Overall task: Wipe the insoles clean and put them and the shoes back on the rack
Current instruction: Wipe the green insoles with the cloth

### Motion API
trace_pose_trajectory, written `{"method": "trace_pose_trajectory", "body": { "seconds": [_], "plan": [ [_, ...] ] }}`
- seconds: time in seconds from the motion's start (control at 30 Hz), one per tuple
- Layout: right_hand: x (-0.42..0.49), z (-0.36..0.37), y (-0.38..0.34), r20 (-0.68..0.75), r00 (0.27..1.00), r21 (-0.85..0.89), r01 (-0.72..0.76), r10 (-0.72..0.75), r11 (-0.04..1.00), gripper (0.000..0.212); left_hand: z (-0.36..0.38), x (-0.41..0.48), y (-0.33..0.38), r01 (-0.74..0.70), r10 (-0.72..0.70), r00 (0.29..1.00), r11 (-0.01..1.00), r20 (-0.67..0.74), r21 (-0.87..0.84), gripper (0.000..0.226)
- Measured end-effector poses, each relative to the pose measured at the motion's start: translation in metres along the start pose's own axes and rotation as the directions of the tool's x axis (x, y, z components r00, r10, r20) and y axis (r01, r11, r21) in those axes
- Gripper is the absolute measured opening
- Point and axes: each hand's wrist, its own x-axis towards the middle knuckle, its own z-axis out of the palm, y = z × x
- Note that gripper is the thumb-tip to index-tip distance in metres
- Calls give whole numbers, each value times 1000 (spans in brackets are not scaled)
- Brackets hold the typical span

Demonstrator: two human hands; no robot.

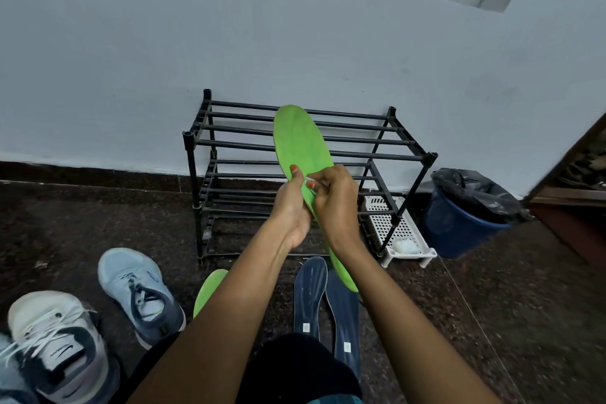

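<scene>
A long green insole is held up in front of the black shoe rack. My left hand grips its left edge, thumb on the top face. My right hand pinches a small white scrap against the insole's middle. A second green insole lies on the floor, partly hidden by my left forearm. Two dark blue insoles lie side by side on the floor. Light blue sneakers and a white-and-grey sneaker stand at the lower left.
A blue bin with a black liner stands right of the rack. A white perforated plastic stand sits beside the rack's right leg. A wooden door frame is at the far right. The floor is dark speckled stone.
</scene>
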Motion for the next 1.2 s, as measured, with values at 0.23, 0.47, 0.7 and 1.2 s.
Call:
{"method": "trace_pose_trajectory", "body": {
  "seconds": [0.23, 0.47, 0.7, 1.2],
  "plan": [
    [-16, 2, -6, 72, 997, 116, -10, 2, 993, 12, -1, -6, 9, -10, 14, 997, 998, -71, 56, 37],
    [5, 10, 1, -4, 1000, 40, -21, 21, 999, 10, 0, -6, 7, -27, 27, 999, 1000, -31, 17, 41],
    [-12, 11, -6, 92, 995, 144, -52, 39, 988, 12, -6, -3, 15, -44, 49, 993, 998, -106, 53, 38],
    [-10, 13, -8, 138, 990, 169, -52, 29, 984, 10, -7, 1, 16, -115, 116, 987, 993, -114, 23, 37]
  ]
}}
